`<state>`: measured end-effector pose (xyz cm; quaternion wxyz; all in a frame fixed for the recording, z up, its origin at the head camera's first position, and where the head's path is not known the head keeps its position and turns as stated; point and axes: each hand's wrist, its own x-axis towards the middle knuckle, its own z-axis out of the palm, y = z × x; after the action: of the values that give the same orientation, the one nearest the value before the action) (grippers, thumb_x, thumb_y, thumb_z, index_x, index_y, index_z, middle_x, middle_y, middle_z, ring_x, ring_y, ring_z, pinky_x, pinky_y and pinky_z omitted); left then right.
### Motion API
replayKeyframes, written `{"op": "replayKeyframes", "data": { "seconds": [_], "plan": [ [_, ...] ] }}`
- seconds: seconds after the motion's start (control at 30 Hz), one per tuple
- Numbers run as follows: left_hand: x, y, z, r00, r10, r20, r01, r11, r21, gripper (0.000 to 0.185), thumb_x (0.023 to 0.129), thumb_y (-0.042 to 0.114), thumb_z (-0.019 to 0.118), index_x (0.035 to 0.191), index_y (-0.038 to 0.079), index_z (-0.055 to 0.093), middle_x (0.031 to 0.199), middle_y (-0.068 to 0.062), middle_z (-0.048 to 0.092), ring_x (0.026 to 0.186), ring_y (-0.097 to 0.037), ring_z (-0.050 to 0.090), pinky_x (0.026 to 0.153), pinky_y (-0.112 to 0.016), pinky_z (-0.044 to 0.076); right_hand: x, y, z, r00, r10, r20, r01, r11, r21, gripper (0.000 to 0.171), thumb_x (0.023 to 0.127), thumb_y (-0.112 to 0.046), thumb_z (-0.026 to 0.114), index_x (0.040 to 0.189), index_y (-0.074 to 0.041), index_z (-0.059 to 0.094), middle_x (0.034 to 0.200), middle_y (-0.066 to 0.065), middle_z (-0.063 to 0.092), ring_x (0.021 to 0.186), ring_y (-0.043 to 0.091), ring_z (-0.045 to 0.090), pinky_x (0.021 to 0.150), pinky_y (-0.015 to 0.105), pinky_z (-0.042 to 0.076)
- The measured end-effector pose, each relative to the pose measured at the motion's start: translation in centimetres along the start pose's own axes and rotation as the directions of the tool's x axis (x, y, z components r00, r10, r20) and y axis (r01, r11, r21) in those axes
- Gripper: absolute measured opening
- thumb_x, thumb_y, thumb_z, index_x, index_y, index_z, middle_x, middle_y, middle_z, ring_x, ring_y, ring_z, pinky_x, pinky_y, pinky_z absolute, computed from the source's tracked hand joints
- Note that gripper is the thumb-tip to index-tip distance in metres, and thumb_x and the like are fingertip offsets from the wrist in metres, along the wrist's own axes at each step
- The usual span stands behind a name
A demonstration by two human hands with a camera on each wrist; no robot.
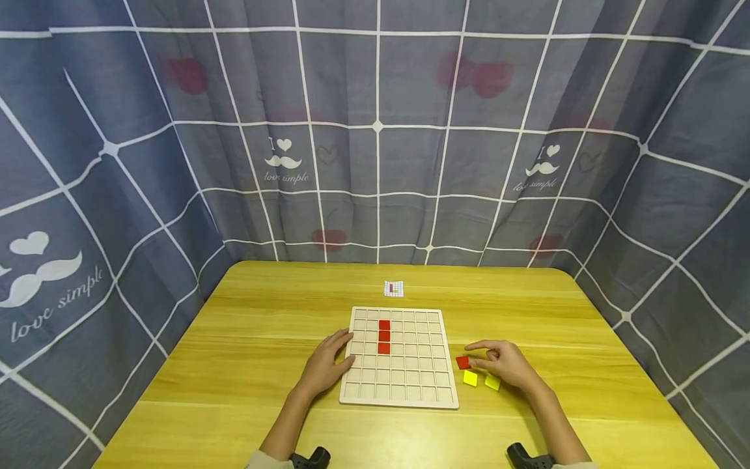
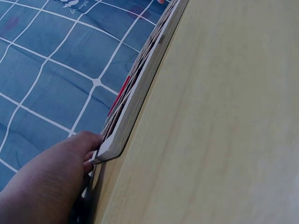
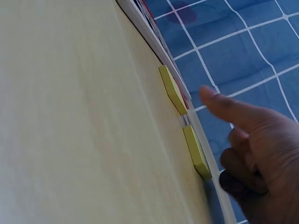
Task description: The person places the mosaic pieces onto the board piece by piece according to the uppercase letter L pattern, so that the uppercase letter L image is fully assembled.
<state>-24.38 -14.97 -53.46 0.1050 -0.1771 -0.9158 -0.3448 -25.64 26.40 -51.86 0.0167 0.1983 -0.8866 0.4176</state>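
Note:
A pale wooden grid board lies on the table, with 3 red square tiles in one column of its cells. At its left edge my left hand rests, thumb and fingertips touching the rim; the left wrist view shows this hand at the board's corner. Right of the board, my right hand hovers with thumb and index finger apart. Its thumb tip is beside a loose red tile; whether they touch I cannot tell. Two yellow tiles lie near that hand, one partly below it.
A small printed card with a grid pattern lies behind the board. The yellow wood-grain table is bordered by a dark blue checked curtain at the back and both sides.

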Motion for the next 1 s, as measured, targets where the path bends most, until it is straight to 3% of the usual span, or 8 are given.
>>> {"op": "replayKeyframes", "data": {
  "seconds": [0.27, 0.6, 0.8, 1.0],
  "plan": [
    [0.0, 0.1, -0.1, 1.000, -0.011, -0.007, 0.011, 1.000, 0.003, 0.049, 0.087, 0.027, 0.062, 0.131, 0.010, 0.052, 0.139, -0.006, 0.044, 0.126, -0.036, 0.037, 0.102, -0.054, 0.031, 0.0, 0.5, 0.2, 0.999, 0.010, 0.046, -0.008, 0.999, -0.037, 0.026, 0.080, -0.033, 0.071, 0.103, -0.021, 0.070, 0.052, -0.008, 0.032, 0.046, 0.003, 0.025, 0.043, 0.019, 0.026],
    [0.0, 0.2, -0.1, 1.000, -0.003, -0.005, 0.003, 1.000, -0.010, 0.049, 0.087, 0.027, 0.062, 0.131, 0.009, 0.052, 0.139, -0.007, 0.044, 0.127, -0.036, 0.037, 0.102, -0.055, 0.031, 0.0, 0.5, 0.5, 0.997, 0.077, -0.028, -0.080, 0.992, -0.097, 0.025, 0.078, -0.034, 0.072, 0.102, -0.025, 0.070, 0.051, -0.008, 0.031, 0.046, 0.004, 0.024, 0.043, 0.019, 0.022],
    [0.0, 0.2, -0.1, 1.000, -0.005, -0.004, 0.005, 1.000, -0.007, 0.049, 0.087, 0.027, 0.062, 0.131, 0.009, 0.052, 0.138, -0.007, 0.045, 0.127, -0.035, 0.038, 0.102, -0.054, 0.031, 0.4, 0.1, 0.7, 0.996, 0.040, -0.076, -0.047, 0.994, -0.095, 0.027, 0.080, -0.035, 0.070, 0.104, -0.022, 0.069, 0.049, -0.009, 0.031, 0.042, 0.003, 0.023, 0.041, 0.019, 0.023],
    [0.0, 0.2, -0.1, 1.000, -0.007, -0.006, 0.007, 1.000, -0.006, 0.049, 0.087, 0.027, 0.063, 0.131, 0.009, 0.052, 0.139, -0.007, 0.044, 0.127, -0.037, 0.037, 0.102, -0.054, 0.030, 1.5, -2.2, 2.1, 0.995, -0.004, -0.103, -0.003, 0.998, -0.062, 0.028, 0.080, -0.034, 0.070, 0.105, -0.022, 0.068, 0.047, -0.011, 0.025, 0.042, 0.002, 0.018, 0.038, 0.018, 0.021]
  ]
}}
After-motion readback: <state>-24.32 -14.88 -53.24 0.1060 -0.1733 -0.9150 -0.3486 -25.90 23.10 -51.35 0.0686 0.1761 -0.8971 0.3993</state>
